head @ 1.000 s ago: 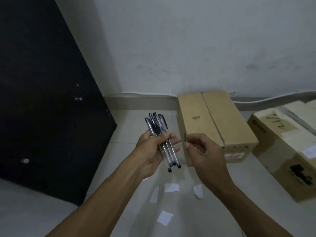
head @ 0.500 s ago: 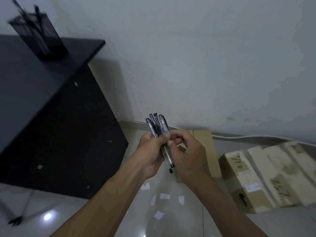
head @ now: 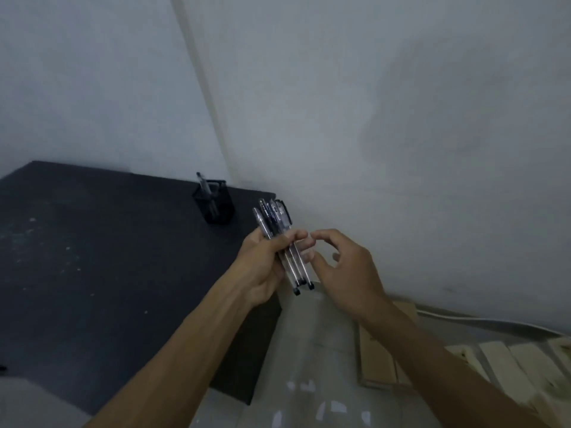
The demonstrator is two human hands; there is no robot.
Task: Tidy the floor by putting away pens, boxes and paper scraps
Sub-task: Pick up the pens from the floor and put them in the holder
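Observation:
My left hand [head: 265,264] grips a bundle of several clear pens with dark caps [head: 279,236], held upright above the right edge of a black desk [head: 92,273]. My right hand [head: 346,270] hovers just to the right of the pens with its fingers loosely curled and nothing in it. A black mesh pen holder [head: 213,202] with a pen or two inside stands at the desk's far right corner. Several white paper scraps [head: 336,407] lie on the pale floor below. Cardboard boxes [head: 380,362] sit on the floor against the wall at the lower right.
Pale walls meet in a corner behind the desk. A white cable [head: 482,319] runs along the base of the right wall above the boxes. More light-coloured boxes [head: 525,375] line the floor at the far right.
My view has risen from the floor to the desk top, and the pen holder now sits near centre. My right hand has let go of the bundle and moved slightly right.

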